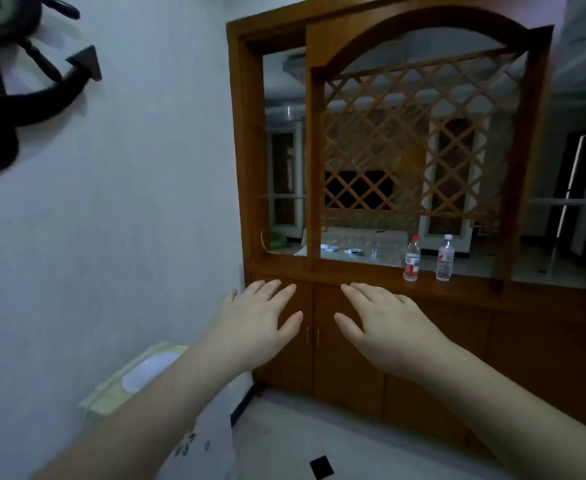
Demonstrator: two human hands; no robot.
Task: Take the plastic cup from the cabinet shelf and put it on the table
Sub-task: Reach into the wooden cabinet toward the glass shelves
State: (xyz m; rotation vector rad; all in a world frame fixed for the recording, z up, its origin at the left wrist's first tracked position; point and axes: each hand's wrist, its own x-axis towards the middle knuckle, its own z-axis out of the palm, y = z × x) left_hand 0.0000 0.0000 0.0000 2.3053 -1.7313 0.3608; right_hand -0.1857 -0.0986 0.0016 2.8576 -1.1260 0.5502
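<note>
Both hands are extended palm-down with fingers spread and grasp nothing: the left hand (257, 323) and the right hand (385, 327) hover before the lower doors of the wooden cabinet (458, 327). Two water bottles (412, 259) stand on the cabinet ledge toward its right end. The plastic cup (291, 111) sits on the upper glass shelf (277, 106) in the cabinet's left compartment.

The tall wooden cabinet (274, 168) is warm orange-brown, its arched panel filled with a diamond lattice (419, 140) of the same wood. Two clear plastic bottles (412, 258) on its ledge carry red-and-white labels and pale caps. The wall (129, 202) is bluish white, with a black hanging decoration (14, 91). The floor (354, 441) is pale grey.
</note>
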